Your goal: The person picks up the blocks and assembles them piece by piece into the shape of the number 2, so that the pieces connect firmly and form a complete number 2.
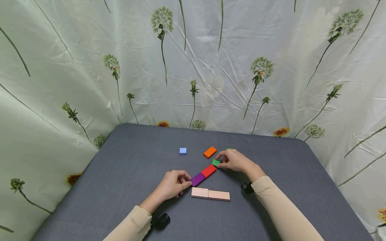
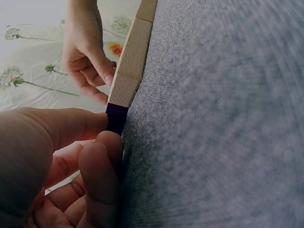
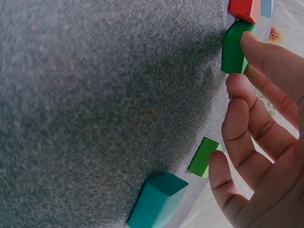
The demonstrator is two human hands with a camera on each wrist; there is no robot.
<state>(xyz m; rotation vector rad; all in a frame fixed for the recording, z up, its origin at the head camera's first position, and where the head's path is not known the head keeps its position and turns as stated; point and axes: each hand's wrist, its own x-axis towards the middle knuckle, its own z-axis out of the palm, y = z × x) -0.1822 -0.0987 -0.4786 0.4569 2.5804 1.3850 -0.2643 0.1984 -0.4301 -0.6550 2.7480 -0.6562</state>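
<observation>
Curtained-off spot, room type unclear: a flower-print curtain (image 1: 211,70) (visibly creased) hangs behind the far edge of the grey table (image 1: 120,154), wrapping past both far corners.

- Light green block (image 1: 229,149): the right hand (image 1: 236,161) hides most of it (head view).
- Purple block (image 2: 117,116): the left hand (image 2: 66,161) covers part (left wrist view).
- Teal block (image 3: 156,204): the lower edge cuts it off (right wrist view).
</observation>
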